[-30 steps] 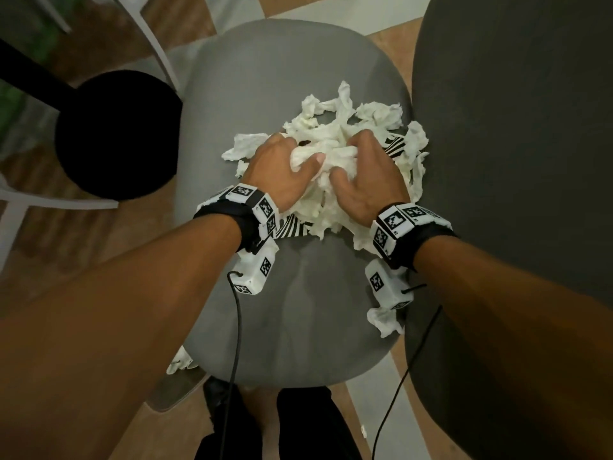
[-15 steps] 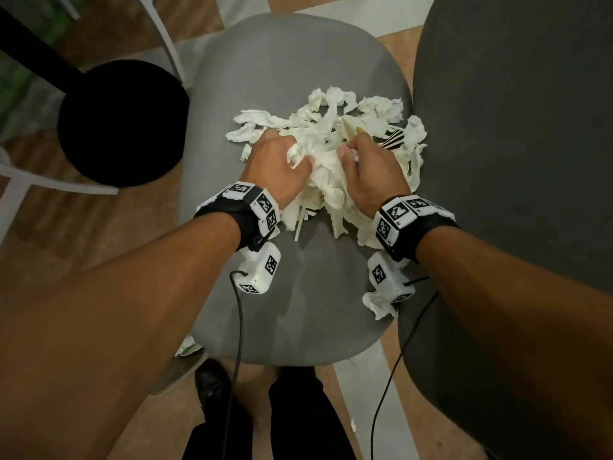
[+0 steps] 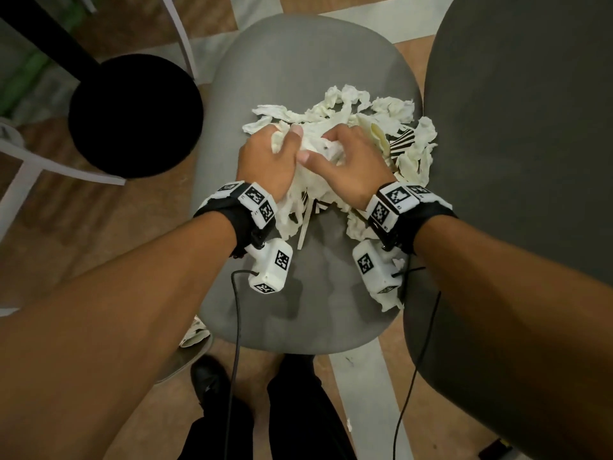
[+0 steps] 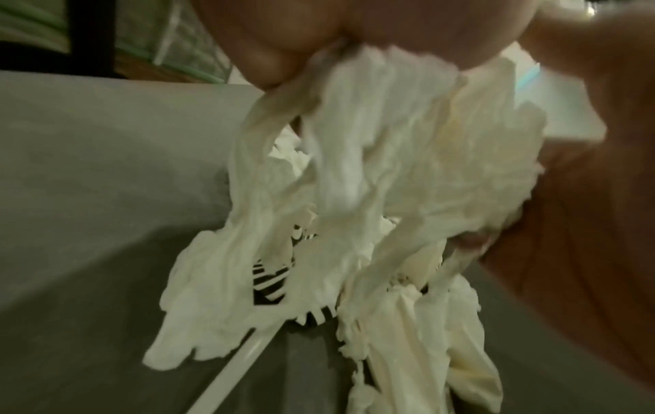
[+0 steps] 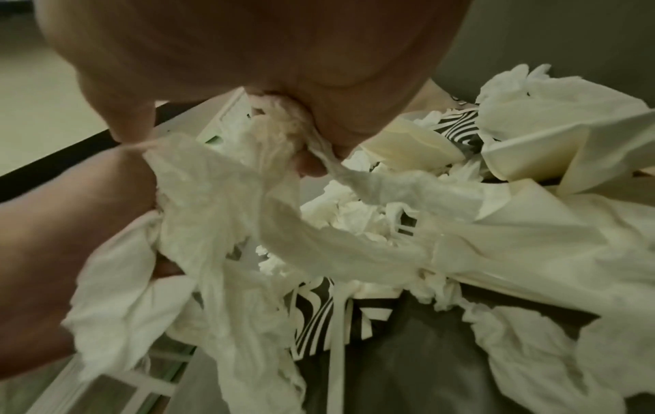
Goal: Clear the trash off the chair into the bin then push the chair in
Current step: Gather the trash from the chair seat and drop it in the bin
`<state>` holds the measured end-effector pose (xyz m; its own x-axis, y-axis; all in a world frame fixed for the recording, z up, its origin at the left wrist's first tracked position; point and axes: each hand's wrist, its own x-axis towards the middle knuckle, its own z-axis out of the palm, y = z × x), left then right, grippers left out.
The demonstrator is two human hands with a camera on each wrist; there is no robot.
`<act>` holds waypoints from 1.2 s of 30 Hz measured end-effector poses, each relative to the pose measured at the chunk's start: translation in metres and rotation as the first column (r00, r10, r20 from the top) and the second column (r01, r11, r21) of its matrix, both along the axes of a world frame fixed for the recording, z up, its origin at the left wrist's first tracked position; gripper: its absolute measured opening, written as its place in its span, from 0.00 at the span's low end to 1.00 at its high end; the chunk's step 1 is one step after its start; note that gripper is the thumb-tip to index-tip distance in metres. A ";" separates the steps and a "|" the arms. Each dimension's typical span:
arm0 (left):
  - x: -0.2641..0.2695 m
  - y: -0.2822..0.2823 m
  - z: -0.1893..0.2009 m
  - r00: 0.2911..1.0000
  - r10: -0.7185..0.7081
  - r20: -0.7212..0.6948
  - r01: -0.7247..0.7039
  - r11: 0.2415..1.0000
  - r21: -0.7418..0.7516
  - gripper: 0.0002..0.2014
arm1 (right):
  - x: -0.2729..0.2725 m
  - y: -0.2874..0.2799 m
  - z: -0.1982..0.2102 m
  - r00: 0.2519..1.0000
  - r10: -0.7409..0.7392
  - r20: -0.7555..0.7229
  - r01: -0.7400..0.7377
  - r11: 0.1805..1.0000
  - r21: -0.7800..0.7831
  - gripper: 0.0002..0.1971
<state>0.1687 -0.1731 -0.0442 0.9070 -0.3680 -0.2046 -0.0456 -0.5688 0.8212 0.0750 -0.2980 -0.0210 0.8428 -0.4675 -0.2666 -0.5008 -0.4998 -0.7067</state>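
Note:
A heap of crumpled white tissue trash [image 3: 348,107] with black-and-white striped wrappers [image 3: 403,142] lies on the grey chair seat [image 3: 298,61]. My left hand [image 3: 267,157] and right hand [image 3: 345,161] sit side by side on the heap, fingers curled into the tissue, and together they grip one wad. In the left wrist view tissue [image 4: 372,157] hangs from the curled fingers above a white stick [image 4: 234,367]. The right wrist view has tissue [image 5: 269,224] bunched under the palm and a striped wrapper [image 5: 319,313] below. The black round bin [image 3: 136,114] stands left of the chair.
A dark grey surface [image 3: 530,161] borders the chair on the right. White chair legs [image 3: 20,180] stand at the far left. One tissue scrap [image 3: 389,300] lies at the seat's right edge, and another scrap [image 3: 195,333] is on the floor beside my shoes [image 3: 209,380].
Both hands have drawn the tissue together and lifted a bunch off the seat; the thumbs now meet over it. Strips hang down from the raised wad.

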 end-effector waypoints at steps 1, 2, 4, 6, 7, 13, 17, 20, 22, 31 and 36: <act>0.001 0.004 -0.001 0.999 0.033 -0.021 -0.033 0.999 -0.020 0.23 | -0.001 0.000 0.000 0.999 0.034 -0.019 -0.034 0.999 -0.006 0.28; 0.001 0.008 -0.002 0.998 0.048 -0.029 -0.049 0.998 -0.026 0.24 | -0.002 0.002 -0.001 0.996 0.081 -0.044 -0.082 0.996 -0.018 0.25; 0.002 0.016 -0.003 0.999 0.034 -0.010 -0.033 0.999 0.033 0.17 | -0.004 0.008 -0.005 0.982 0.169 -0.090 -0.175 0.982 -0.073 0.18; 0.000 0.025 -0.003 0.999 0.016 0.028 -0.019 0.996 0.093 0.09 | -0.004 0.014 -0.009 0.976 0.198 -0.092 -0.207 0.974 -0.096 0.16; -0.002 0.030 -0.003 0.999 0.012 0.036 -0.016 0.995 0.100 0.09 | -0.002 0.018 -0.010 0.976 0.202 -0.086 -0.210 0.974 -0.090 0.16; -0.006 0.072 0.001 0.994 -0.042 0.096 0.034 0.996 0.083 0.22 | 0.017 0.065 -0.003 0.984 0.146 -0.099 -0.151 0.988 -0.039 0.17; 0.000 0.118 -0.004 0.995 0.060 0.077 -0.065 0.996 0.068 0.28 | 0.030 0.106 -0.005 0.989 0.134 -0.057 -0.137 0.990 -0.038 0.22; 0.001 0.160 -0.007 0.990 0.134 0.048 -0.138 0.986 0.097 0.29 | 0.040 0.148 -0.012 0.978 0.197 -0.066 -0.197 0.980 0.015 0.21; -0.001 0.192 -0.012 0.984 0.174 0.038 -0.178 0.977 0.115 0.28 | 0.046 0.183 -0.017 0.967 0.236 -0.093 -0.229 0.970 0.085 0.22; -0.023 0.346 -0.064 0.885 0.444 -0.144 -0.410 0.887 0.211 0.23 | 0.060 0.352 -0.070 0.969 0.143 -0.201 -0.071 0.943 0.326 0.27; -0.040 0.402 -0.105 0.770 0.525 -0.364 -0.423 0.846 0.326 0.14 | 0.054 0.411 -0.121 0.939 0.102 -0.328 0.043 0.913 0.405 0.23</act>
<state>0.1289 0.2285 -0.1492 0.7558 0.1845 -0.6283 0.5982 -0.5847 0.5479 0.1290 0.1131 -0.1418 0.6809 -0.2363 -0.6932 -0.7323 -0.2288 -0.6414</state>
